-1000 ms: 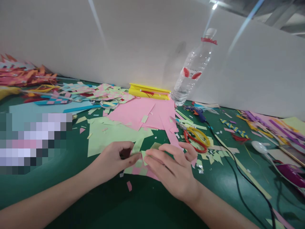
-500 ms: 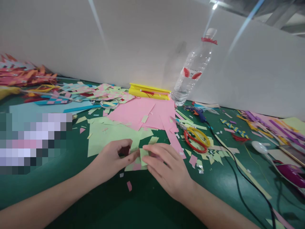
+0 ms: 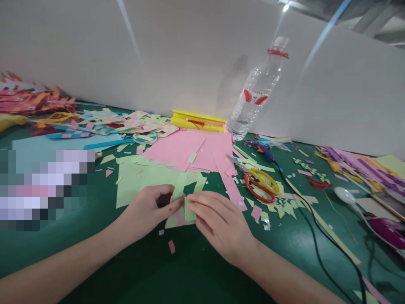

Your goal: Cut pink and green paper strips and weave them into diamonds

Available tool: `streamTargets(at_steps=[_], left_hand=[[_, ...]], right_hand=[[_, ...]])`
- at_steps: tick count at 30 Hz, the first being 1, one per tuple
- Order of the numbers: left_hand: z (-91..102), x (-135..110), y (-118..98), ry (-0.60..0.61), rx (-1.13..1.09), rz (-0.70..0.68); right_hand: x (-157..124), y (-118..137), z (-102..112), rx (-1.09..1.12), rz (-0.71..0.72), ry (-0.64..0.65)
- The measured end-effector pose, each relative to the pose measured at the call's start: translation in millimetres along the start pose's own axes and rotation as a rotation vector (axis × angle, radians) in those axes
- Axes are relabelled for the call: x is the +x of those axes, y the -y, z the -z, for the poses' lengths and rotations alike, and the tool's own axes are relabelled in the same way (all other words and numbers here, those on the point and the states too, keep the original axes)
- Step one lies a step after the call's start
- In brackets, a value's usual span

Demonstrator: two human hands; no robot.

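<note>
A small woven patch of pink and pale green paper strips lies on the green table right in front of me. My left hand pinches its left side, thumb and fingers closed on a green strip that sticks up. My right hand presses on the patch's right side with its fingers close together, covering part of it. Red-and-yellow scissors lie just right of my right hand.
Pink sheets and green sheets lie behind the hands. A yellow box and a clear bottle stand by the white wall. A glue gun with black cord lies right. Paper strips and scraps litter both sides.
My right hand has slid left and closed its fingers over the woven patch. The green strip between my hands now stands more upright. The left hand stayed nearly in place.
</note>
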State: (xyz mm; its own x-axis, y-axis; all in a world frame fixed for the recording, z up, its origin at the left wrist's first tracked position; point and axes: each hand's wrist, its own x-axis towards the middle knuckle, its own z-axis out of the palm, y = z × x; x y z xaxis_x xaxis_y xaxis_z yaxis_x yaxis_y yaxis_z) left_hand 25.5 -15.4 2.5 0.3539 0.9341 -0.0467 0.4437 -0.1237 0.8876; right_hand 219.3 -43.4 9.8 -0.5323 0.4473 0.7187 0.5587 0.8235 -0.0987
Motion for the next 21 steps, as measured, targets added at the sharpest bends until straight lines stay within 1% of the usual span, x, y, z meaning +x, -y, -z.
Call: streamTargets(at_steps=[5, 10, 12, 13, 15, 18, 21], left_hand=[[0.9, 0.5, 1.3, -0.001, 0.006, 0.006], [1.8, 0.4, 6.0, -0.031, 0.020, -0.027], [1.7, 0.8, 7.1, -0.028, 0.001, -0.027], [1.7, 0.9, 7.0, -0.025, -0.008, -0.027], [1.5, 0.7, 5.3, -0.014, -0.012, -0.025], [1.1, -0.1, 0.9, 0.000, 0.010, -0.007], [0.3, -0.7, -2.9, 0.020, 0.030, 0.004]], right_hand=[[-0.1, -0.4, 0.1, 0.006, 0.030, -0.022], [-4.9, -1.7, -2.7, 0.016, 0.042, 0.003], [-6.1, -2.5, -4.1, 0.046, 0.025, 0.014], [-5.9, -2.8, -4.4, 0.077, -0.002, 0.011], [-4.2, -2.8, -4.0, 0.162, -0.101, -0.013], [-0.9, -1.3, -2.4, 0.279, -0.327, -0.035], [-1.3, 0.7, -2.6, 0.337, -0.521, -0.004]])
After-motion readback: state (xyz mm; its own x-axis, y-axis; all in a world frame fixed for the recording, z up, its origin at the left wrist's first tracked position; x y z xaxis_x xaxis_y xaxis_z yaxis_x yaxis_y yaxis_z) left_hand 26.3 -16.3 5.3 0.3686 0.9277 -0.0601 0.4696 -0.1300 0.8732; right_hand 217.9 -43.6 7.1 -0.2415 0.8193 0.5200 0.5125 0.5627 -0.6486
